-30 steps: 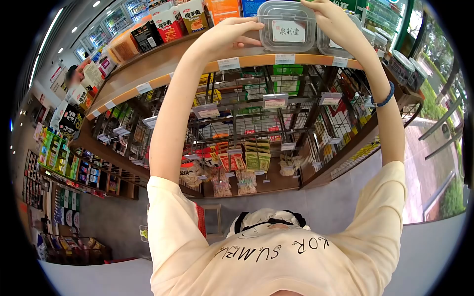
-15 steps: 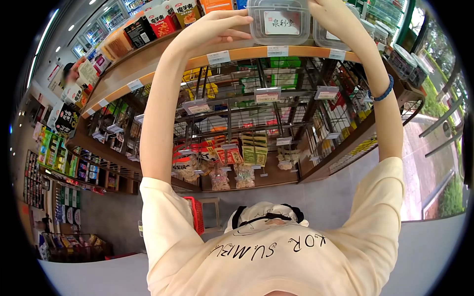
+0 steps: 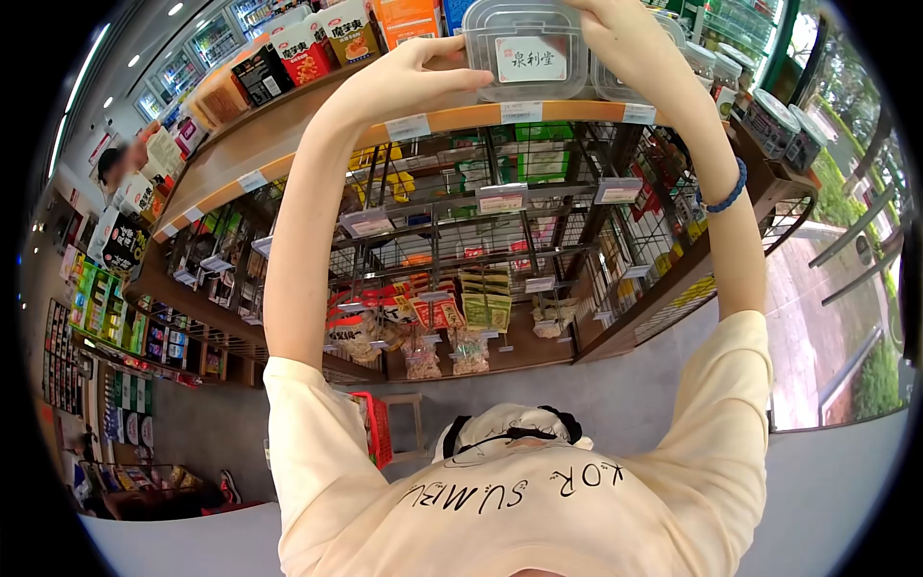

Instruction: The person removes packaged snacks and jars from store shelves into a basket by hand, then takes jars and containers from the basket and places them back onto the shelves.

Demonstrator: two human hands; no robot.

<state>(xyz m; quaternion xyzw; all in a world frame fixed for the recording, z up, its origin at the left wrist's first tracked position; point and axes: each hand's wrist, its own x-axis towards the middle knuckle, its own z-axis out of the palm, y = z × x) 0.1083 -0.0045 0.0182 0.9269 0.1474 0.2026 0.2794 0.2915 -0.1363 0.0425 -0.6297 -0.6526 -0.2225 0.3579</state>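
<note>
A clear plastic container (image 3: 527, 72) with a white label stands at the front edge of the top shelf (image 3: 279, 135). My left hand (image 3: 418, 79) is at its left side, fingers apart, the fingertips at or very near the container wall. From the right, my right hand (image 3: 615, 29) reaches over the container's upper right corner; its fingertips are cut off by the top of the view. Behind my right wrist, a second clear container (image 3: 615, 82) is partly hidden. Price tags (image 3: 520, 112) line the shelf edge below.
Boxed snacks (image 3: 301, 53) stand to the left on the top shelf. Jars (image 3: 766, 122) are at the right. Bagged snacks (image 3: 436, 310) hang on the racks below. A red basket (image 3: 377, 428) and a stool (image 3: 406, 423) are on the floor. Another person (image 3: 120, 163) is at far left.
The view has shifted, and the container with both hands appears further left. My left hand's thumb and fingers are now spread wider beside the container. The other person at far left has moved slightly.
</note>
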